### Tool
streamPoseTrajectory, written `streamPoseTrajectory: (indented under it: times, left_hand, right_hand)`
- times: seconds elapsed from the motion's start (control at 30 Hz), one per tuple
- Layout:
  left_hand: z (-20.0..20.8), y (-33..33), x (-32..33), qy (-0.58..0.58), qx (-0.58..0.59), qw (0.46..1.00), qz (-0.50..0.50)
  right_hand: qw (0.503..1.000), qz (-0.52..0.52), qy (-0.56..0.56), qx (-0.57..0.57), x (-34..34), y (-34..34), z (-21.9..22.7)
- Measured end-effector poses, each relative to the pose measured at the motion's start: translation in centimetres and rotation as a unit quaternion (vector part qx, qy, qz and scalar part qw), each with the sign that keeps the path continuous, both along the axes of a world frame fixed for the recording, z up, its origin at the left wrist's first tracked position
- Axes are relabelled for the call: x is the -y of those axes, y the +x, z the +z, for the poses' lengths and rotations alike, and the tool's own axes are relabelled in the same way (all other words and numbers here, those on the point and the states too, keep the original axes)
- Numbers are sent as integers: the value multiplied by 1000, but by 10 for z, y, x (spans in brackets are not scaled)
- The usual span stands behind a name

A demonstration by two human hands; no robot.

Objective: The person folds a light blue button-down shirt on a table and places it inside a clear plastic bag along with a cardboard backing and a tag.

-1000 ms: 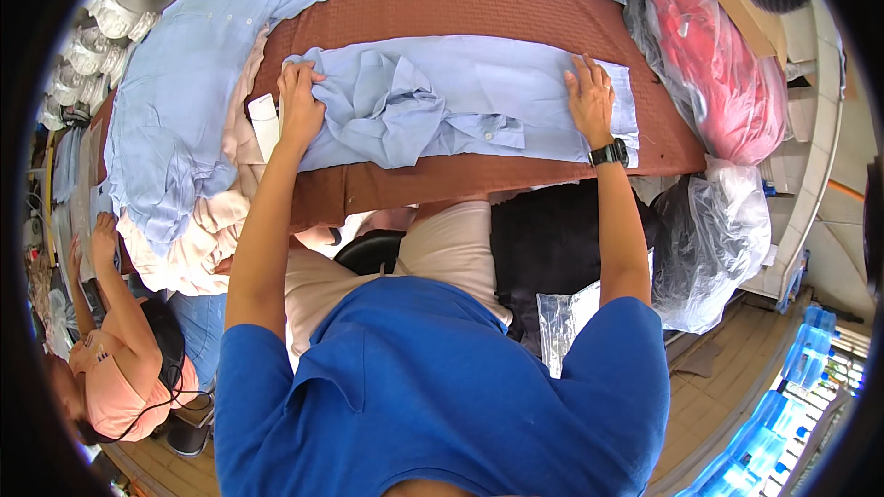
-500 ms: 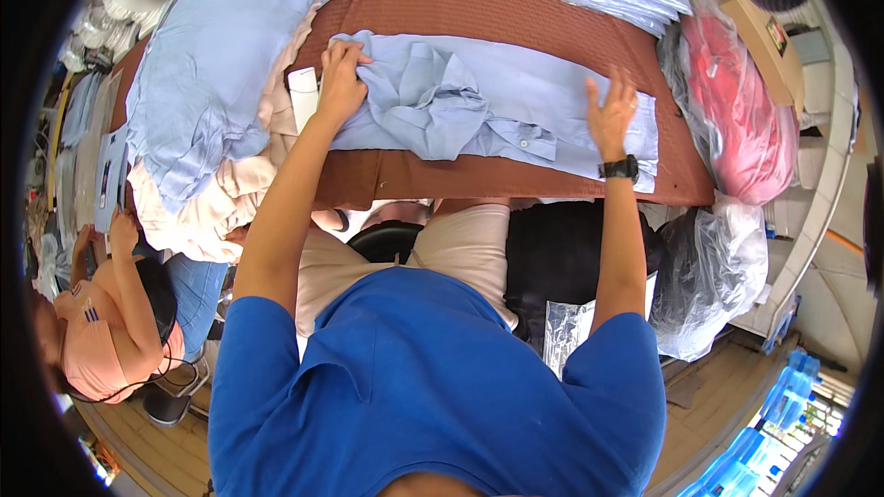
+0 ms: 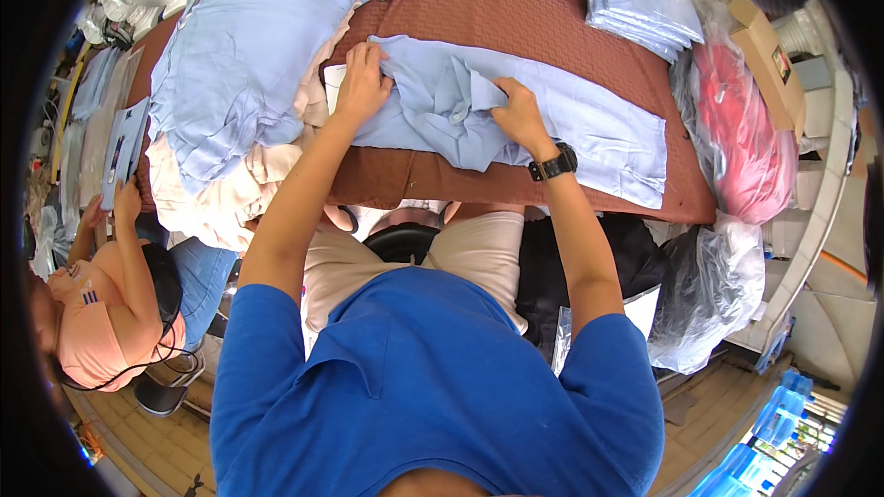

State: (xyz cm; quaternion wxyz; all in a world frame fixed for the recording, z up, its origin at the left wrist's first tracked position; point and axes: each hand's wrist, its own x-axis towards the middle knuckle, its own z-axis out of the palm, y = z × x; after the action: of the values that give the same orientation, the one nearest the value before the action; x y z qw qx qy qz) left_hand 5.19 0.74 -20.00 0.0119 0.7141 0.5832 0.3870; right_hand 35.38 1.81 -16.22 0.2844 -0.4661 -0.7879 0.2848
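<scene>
A light-blue shirt [image 3: 599, 120] lies folded lengthwise across the brown-covered table, its near-left part bunched into loose folds. My left hand [image 3: 366, 87] rests on the shirt's left end, fingers spread over the cloth near its far corner. My right hand [image 3: 521, 117], wearing a black watch on its wrist, is closed on a fold of the shirt near the middle, thumb and fingers pinching the fabric. Partly under my left forearm, a white card-like piece [image 3: 333, 83] shows beside the shirt.
A heap of light-blue shirts [image 3: 253, 46] lies at left over pale pink cloth [image 3: 221, 198]. Bagged folded shirts [image 3: 640, 14] stack at far right, beside a plastic bag with red contents [image 3: 737, 129] and a cardboard box [image 3: 769, 60]. At left, a seated person [image 3: 120, 304] handles a blue folded item.
My right hand has moved left from the shirt's right part and taken hold of the bunched fabric. My left hand stays at the left end. The whole view has shifted slightly.
</scene>
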Motion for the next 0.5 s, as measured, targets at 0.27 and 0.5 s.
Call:
streamPoseTrajectory:
  times: [0.27,0.5]
  left_hand:
    - [3,-24,-18,-69,-26,997,-24]
    - [11,-34,-76,-189,114,969,113]
  right_hand:
    - [988,110,-96,-57,12,20,17]
    - [995,-14,52,-86,-70,0,10]
